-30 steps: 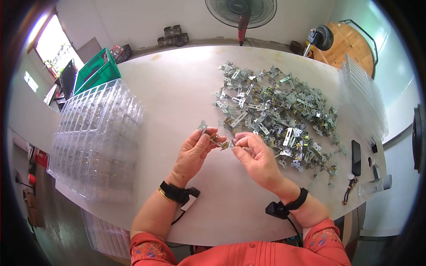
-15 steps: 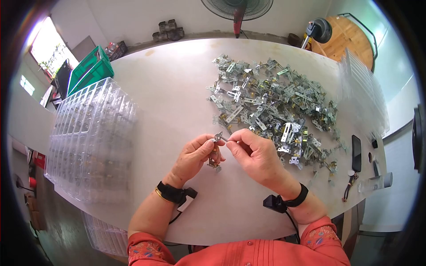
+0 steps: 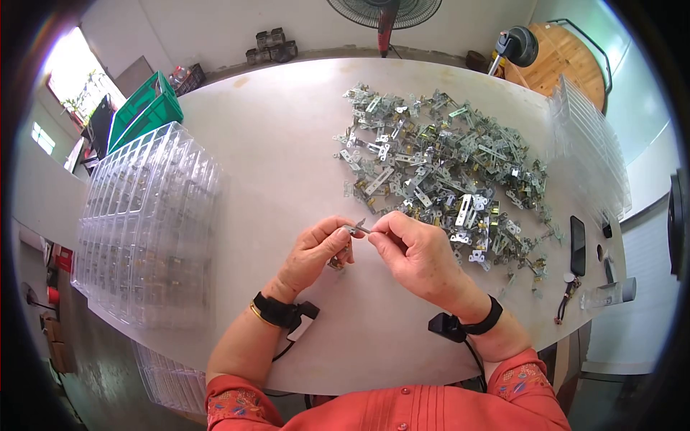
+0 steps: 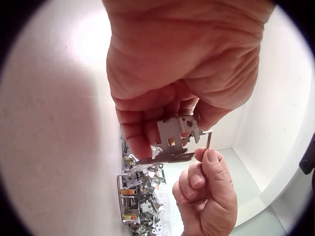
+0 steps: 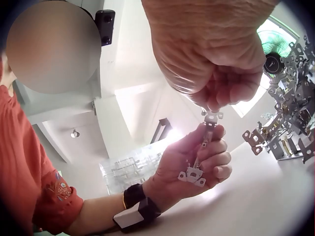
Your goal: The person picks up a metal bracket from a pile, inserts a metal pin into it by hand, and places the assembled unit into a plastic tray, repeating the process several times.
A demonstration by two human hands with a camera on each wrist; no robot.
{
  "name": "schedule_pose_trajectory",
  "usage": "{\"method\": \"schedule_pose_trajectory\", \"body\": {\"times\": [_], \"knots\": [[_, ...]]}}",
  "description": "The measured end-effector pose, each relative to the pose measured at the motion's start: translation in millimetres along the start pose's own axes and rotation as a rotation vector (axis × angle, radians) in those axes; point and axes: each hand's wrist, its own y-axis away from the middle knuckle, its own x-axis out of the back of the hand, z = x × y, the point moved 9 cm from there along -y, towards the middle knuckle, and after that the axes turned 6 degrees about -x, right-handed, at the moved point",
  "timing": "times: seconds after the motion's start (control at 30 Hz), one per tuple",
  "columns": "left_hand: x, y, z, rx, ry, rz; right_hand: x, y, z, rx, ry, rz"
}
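The left hand grips a metal bracket assembly with brass-coloured parts, its fingers curled round it. In the left wrist view the bracket shows a flat plate and a small brass piece. Thumb and forefinger of the right hand pinch a thin metal pin, whose far end meets the bracket's edge. The right wrist view shows the bracket lying across the left palm, a winged plate at its lower end. The right fingertips are partly hidden there.
A heap of metal brackets covers the table's right middle. Clear plastic trays are stacked at the left, with more trays at the right. A green crate, phone and bottle lie near the edges.
The bracket in the left hand has turned, and its upper end now lies nearer the right fingertips. The right hand has come in close with the thin pin. The head view has shifted slightly.
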Motion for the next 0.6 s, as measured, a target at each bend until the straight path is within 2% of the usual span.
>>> {"method": "schedule_pose_trajectory", "body": {"times": [0.07, 0.17, 0.37, 0.47, 0.53, 0.6], "knots": [[0.2, 0.3, 3.3, -0.003, -0.166, -0.004, 0.2, 1.4, -1.8, 0.014, 0.018, -0.01], [-6.8, 2.0, 9.3, 0.012, -0.306, -0.019, -1.7, 2.6, 2.3, -0.078, -0.045, -0.049], [-17.4, 1.7, 8.8, -0.01, -0.383, -0.09, -10.0, 5.2, 3.6, -0.1, -0.117, -0.122], [-19.8, 2.7, 5.6, -0.015, -0.329, -0.081, -12.7, 6.4, 2.7, -0.053, -0.077, -0.118], [-20.2, 3.2, 6.0, -0.012, -0.353, -0.081, -7.6, 8.1, -2.4, 0.049, 0.083, -0.027], [-20.1, 3.5, 4.0, -0.008, -0.375, -0.084, -5.6, 8.0, -4.9, 0.092, 0.09, 0.009]]}}
